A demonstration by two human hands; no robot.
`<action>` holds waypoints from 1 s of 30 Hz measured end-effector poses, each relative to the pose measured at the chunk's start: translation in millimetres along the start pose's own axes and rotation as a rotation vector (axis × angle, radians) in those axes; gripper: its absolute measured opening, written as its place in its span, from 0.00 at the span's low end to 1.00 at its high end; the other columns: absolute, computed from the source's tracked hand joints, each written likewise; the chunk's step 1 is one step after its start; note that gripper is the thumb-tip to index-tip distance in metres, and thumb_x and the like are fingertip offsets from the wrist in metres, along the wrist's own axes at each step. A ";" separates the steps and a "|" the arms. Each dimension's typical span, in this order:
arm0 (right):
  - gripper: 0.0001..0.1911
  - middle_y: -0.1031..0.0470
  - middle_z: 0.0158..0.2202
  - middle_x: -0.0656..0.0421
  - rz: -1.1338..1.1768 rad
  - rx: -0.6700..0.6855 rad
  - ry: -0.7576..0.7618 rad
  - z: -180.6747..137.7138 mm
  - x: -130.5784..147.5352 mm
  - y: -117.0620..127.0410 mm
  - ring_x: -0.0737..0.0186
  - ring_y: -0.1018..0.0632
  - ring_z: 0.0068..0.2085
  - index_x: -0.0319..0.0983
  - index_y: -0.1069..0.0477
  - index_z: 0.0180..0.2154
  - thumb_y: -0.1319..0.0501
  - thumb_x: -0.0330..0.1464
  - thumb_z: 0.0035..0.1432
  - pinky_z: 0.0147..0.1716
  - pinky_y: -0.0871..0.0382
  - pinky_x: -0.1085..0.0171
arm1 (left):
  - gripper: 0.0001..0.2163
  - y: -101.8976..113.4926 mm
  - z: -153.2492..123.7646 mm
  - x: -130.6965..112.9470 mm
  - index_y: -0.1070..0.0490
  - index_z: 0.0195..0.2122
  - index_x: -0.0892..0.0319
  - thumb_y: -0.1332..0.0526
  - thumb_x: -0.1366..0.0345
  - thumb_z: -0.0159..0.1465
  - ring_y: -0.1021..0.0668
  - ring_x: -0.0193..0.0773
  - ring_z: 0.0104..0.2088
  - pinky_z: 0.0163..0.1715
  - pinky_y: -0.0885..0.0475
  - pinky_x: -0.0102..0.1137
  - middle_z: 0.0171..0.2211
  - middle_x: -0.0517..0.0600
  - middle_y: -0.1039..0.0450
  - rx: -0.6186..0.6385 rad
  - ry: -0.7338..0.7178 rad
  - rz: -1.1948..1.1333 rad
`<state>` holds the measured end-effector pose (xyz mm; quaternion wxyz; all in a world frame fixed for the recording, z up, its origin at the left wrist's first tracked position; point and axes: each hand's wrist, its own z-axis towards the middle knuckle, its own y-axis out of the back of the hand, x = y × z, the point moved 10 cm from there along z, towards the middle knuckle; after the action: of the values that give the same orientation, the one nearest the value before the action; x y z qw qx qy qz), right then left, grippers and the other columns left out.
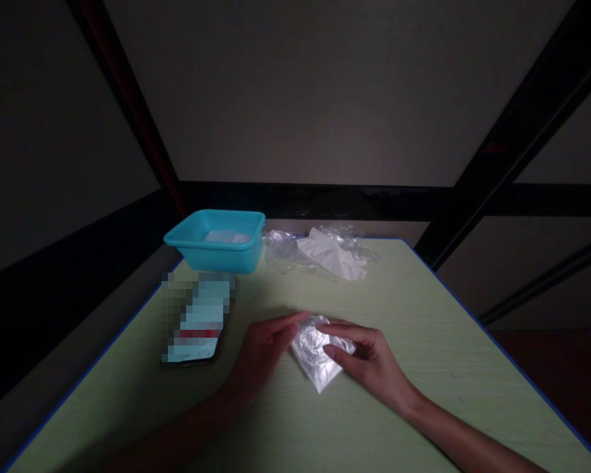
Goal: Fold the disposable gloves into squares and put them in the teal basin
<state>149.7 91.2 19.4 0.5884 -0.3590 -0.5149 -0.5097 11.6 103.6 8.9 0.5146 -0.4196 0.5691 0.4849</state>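
Observation:
A small clear plastic bag (pixel 315 358) lies crumpled on the pale green table (pixel 423 368) between my two hands. My left hand (pixel 266 351) rests on the table with its fingers stretched out, the fingertips touching the bag's left edge. My right hand (pixel 367 361) lies over the bag's right side, fingers curled and pinching the plastic. Whether anything is inside the bag I cannot make out in the dim light.
A turquoise plastic tub (pixel 217 240) stands at the table's far left, with something pale inside. Next to it lies a heap of clear plastic bags and white gloves (pixel 328 253). A phone (pixel 197 318) lies left of my hands. Dark metal frame bars (pixel 512 131) run behind.

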 end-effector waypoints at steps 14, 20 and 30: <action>0.13 0.23 0.42 0.55 0.024 0.091 -0.036 -2.3 -7.6 -11.3 0.59 0.24 0.44 0.44 0.24 0.40 0.37 0.30 0.49 0.40 0.29 0.62 | 0.17 -5.5 0.4 0.5 0.24 0.41 0.63 0.44 0.60 0.56 0.22 0.44 0.42 0.42 0.29 0.32 0.39 0.52 0.23 0.038 -0.045 0.000; 0.14 0.22 0.42 0.56 0.075 0.063 -0.107 0.7 -15.1 -4.4 0.58 0.23 0.42 0.44 0.24 0.40 0.35 0.32 0.48 0.39 0.29 0.62 | 0.19 -1.2 2.9 11.8 0.25 0.42 0.65 0.42 0.58 0.54 0.22 0.46 0.41 0.42 0.28 0.35 0.39 0.54 0.23 -0.003 0.049 -0.026; 0.20 0.21 0.35 0.57 0.132 0.004 -0.199 4.9 -28.7 3.7 0.62 0.23 0.31 0.41 0.24 0.41 0.33 0.38 0.44 0.32 0.30 0.64 | 0.26 5.0 4.0 20.1 0.26 0.43 0.65 0.36 0.49 0.49 0.21 0.46 0.37 0.31 0.24 0.35 0.38 0.57 0.22 -0.043 0.208 -0.179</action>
<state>153.5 103.3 -7.0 0.5674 -0.4399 -0.5470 -0.4305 5.0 108.8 -10.4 0.4850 -0.5274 0.5692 0.4032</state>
